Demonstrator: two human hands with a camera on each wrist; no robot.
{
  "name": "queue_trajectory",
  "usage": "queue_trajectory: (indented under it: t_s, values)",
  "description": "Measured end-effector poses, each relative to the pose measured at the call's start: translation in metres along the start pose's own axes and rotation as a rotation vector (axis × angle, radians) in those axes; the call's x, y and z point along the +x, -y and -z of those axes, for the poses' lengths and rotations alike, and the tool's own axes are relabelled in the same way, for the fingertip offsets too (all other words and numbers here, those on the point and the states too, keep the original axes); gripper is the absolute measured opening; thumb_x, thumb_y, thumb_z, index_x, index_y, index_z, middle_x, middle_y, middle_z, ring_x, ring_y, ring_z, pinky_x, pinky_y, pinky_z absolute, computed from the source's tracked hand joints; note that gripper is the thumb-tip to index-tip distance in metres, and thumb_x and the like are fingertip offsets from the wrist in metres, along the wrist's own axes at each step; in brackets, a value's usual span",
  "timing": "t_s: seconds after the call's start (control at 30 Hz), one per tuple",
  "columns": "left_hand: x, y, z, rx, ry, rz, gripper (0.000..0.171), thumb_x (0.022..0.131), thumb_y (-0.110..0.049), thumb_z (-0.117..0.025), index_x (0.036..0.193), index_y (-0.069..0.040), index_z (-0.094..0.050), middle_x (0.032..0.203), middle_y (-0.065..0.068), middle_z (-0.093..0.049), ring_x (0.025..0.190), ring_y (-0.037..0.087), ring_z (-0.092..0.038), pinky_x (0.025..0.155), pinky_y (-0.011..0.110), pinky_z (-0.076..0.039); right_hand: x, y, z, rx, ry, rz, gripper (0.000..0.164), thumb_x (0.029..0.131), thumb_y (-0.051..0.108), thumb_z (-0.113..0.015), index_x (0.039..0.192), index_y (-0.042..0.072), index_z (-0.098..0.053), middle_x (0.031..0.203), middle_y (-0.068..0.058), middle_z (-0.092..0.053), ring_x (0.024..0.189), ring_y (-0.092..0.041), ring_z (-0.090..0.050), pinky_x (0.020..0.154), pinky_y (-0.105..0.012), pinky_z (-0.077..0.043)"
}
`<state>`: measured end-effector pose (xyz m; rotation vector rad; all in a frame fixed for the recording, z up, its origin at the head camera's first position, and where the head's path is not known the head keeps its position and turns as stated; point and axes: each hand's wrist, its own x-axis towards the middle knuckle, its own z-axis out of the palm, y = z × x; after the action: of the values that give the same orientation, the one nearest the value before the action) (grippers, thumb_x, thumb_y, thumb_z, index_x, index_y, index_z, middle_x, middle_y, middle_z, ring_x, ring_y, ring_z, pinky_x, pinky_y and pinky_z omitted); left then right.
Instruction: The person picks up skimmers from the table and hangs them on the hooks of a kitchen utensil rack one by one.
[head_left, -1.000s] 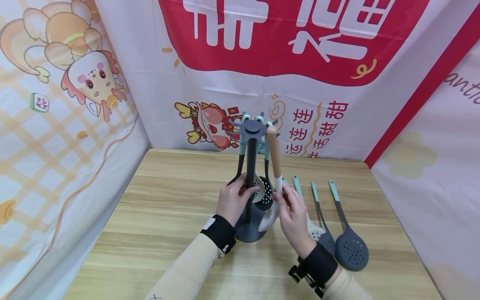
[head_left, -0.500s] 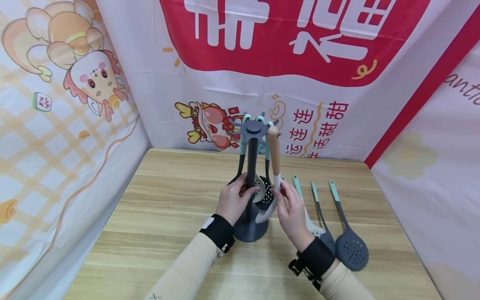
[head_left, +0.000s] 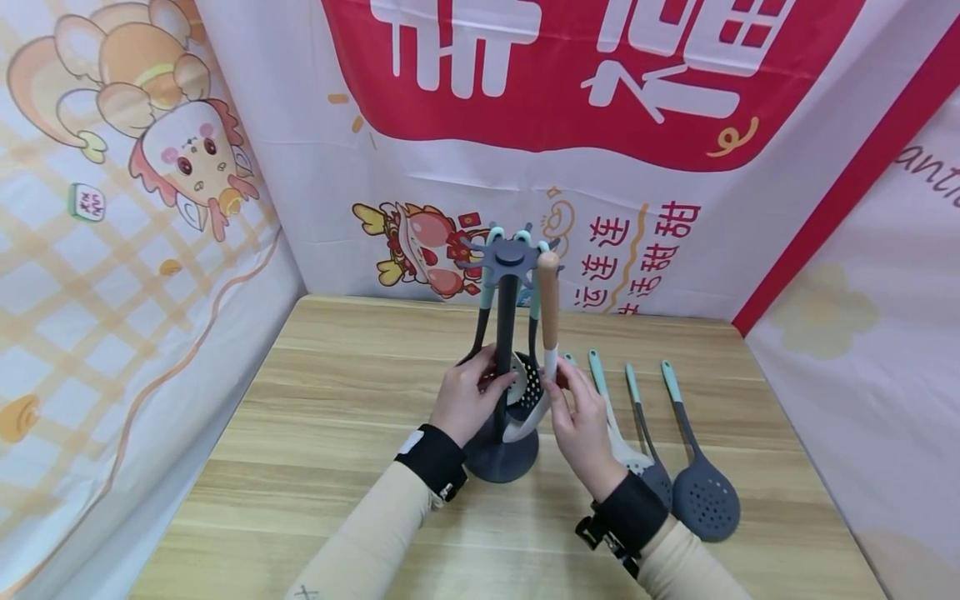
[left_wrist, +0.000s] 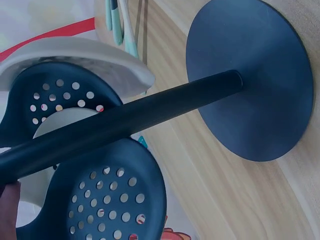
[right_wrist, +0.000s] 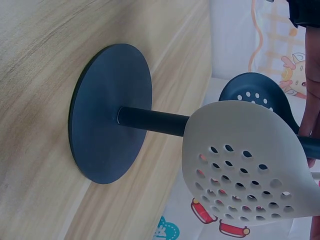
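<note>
A dark utensil stand (head_left: 505, 463) with a round base and a hooked top stands upright on the table. Around its pole curl the thumb and fingers of my left hand (head_left: 467, 395). My right hand (head_left: 585, 423) pinches the white neck of a wooden-handled skimmer (head_left: 550, 304), whose handle end is up at the hooks. Its white perforated head (right_wrist: 240, 165) overlaps the pole in the right wrist view. Several turquoise-handled utensils hang from the stand, among them a dark slotted one (left_wrist: 112, 195) and another dark slotted one (left_wrist: 60, 85); a pale head shows between them.
On the wooden table (head_left: 315, 433), right of the right hand, lie a dark round skimmer (head_left: 706, 502), a white slotted utensil (head_left: 628, 455) and a smaller dark utensil (head_left: 657, 483), handles pointing away. A printed cloth (head_left: 450, 167) hangs behind the table's far edge.
The skimmer's white head has swung left toward the pole, and my right hand has shifted slightly left with it. My left hand keeps its grip on the pole.
</note>
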<state>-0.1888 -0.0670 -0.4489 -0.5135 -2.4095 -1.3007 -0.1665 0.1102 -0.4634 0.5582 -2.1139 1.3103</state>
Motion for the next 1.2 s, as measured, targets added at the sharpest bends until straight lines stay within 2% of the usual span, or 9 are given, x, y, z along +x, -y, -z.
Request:
queue_trajectory:
  t_s: [0.17, 0.43, 0.67, 0.8, 0.9, 1.07, 1.2]
  values:
    - [0.002, -0.001, 0.004, -0.027, 0.041, 0.016, 0.031, 0.092, -0.018, -0.071, 0.121, -0.008, -0.065, 0.102, 0.009, -0.075, 0.092, 0.02, -0.074, 0.081, 0.029, -0.061, 0.0, 0.0, 0.001, -0.01, 0.008, -0.009, 0.035, 0.096, 0.001, -0.059, 0.131, 0.002, -0.058, 0.11, -0.012, -0.069, 0.097, -0.023, -0.067, 0.086, -0.028, -0.06]
    - [0.007, -0.003, 0.011, -0.106, 0.107, 0.072, 0.03, 0.095, -0.018, -0.068, 0.122, -0.007, -0.064, 0.105, 0.008, -0.073, 0.097, 0.02, -0.072, 0.087, 0.032, -0.06, 0.001, 0.001, 0.001, -0.046, 0.006, 0.009, 0.036, 0.094, -0.002, -0.062, 0.13, -0.001, -0.059, 0.109, -0.017, -0.069, 0.095, -0.025, -0.067, 0.086, -0.019, -0.057]
    - [0.01, -0.004, 0.014, -0.175, 0.164, 0.042, 0.031, 0.099, -0.015, -0.061, 0.129, -0.008, -0.059, 0.114, 0.015, -0.07, 0.101, 0.023, -0.07, 0.091, 0.036, -0.059, -0.001, 0.001, 0.002, 0.0, 0.009, -0.001, 0.04, 0.094, -0.002, -0.063, 0.133, 0.001, -0.059, 0.111, -0.018, -0.07, 0.097, -0.026, -0.068, 0.087, -0.014, -0.055]
    - [0.01, -0.005, 0.014, -0.183, 0.197, 0.024, 0.032, 0.101, -0.011, -0.057, 0.133, -0.01, -0.055, 0.122, 0.017, -0.067, 0.106, 0.025, -0.068, 0.093, 0.041, -0.058, -0.003, 0.0, 0.004, 0.002, 0.017, -0.039, 0.044, 0.092, 0.001, -0.066, 0.136, 0.003, -0.058, 0.113, -0.017, -0.07, 0.096, -0.026, -0.069, 0.083, -0.018, -0.058]
    - [0.01, -0.005, 0.014, -0.184, 0.211, 0.022, 0.03, 0.102, -0.01, -0.055, 0.131, -0.011, -0.055, 0.124, 0.016, -0.066, 0.108, 0.025, -0.068, 0.094, 0.042, -0.058, -0.005, -0.001, 0.006, -0.011, 0.023, -0.081, 0.046, 0.092, 0.005, -0.069, 0.137, 0.007, -0.058, 0.113, -0.013, -0.07, 0.096, -0.025, -0.069, 0.079, -0.028, -0.061]
    - [0.011, -0.005, 0.014, -0.158, 0.2, 0.022, 0.024, 0.101, -0.009, -0.055, 0.126, -0.01, -0.056, 0.12, 0.015, -0.069, 0.107, 0.026, -0.069, 0.093, 0.043, -0.058, -0.008, -0.006, 0.01, -0.022, 0.031, -0.14, 0.046, 0.092, 0.011, -0.07, 0.137, 0.014, -0.059, 0.112, -0.009, -0.071, 0.099, -0.023, -0.069, 0.082, -0.043, -0.061]
    - [0.01, -0.005, 0.013, -0.122, 0.176, 0.003, 0.023, 0.101, -0.012, -0.056, 0.123, -0.009, -0.057, 0.115, 0.014, -0.07, 0.104, 0.025, -0.07, 0.091, 0.042, -0.059, -0.01, -0.014, 0.013, -0.014, 0.025, -0.153, 0.045, 0.09, 0.01, -0.072, 0.134, 0.011, -0.061, 0.111, -0.011, -0.071, 0.098, -0.026, -0.069, 0.085, -0.043, -0.059]
